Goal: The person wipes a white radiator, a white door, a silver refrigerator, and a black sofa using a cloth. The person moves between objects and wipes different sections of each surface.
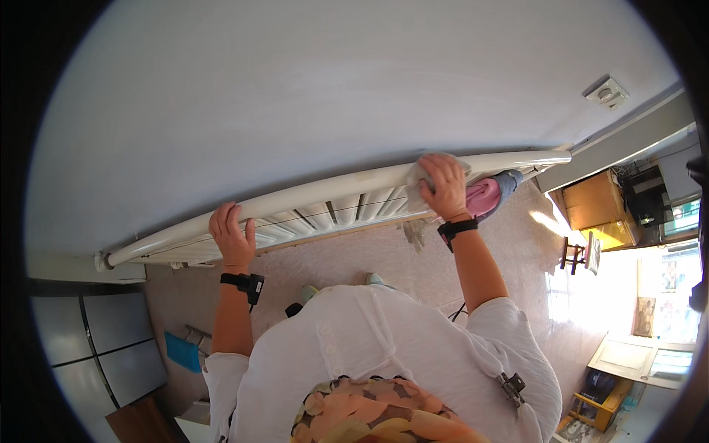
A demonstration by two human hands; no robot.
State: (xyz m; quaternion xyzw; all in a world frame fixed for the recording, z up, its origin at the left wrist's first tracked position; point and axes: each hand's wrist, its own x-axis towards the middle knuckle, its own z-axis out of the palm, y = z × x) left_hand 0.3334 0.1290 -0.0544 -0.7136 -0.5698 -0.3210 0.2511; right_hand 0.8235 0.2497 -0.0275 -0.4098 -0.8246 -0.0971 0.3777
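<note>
Evidently both hands are up at the long white radiator [314, 215] fixed along the wall [295, 88], across from where the person stands. From beside them I see the right hand [443, 184] closed over a pale grey cloth [413, 178], pressing it against the radiator's rounded top pipe [317, 187], right of the middle; edges of the cloth show on both sides of the fingers. The left hand [233, 232] lies on the same pipe farther left, without a cloth, its fingers bent over the top and its thumb spread apart, so I would call it open. Each wrist wears a black strap, the left one [244, 283] with a small box on it, the right one [454, 230] wider. Just right of the right hand, a pink and blue-grey fabric item [484, 196] hangs at the radiator, near its right end. A thin dark cord crosses in front of the fins, below the pipe. High on the wall at far right sits a white wall switch [608, 94]. Grey panelled doors [122, 332] stand to the near left, with a bright blue item [182, 351] beside them, while a small stool [573, 255] stands on the sunlit right side of the floor [332, 258].
</note>
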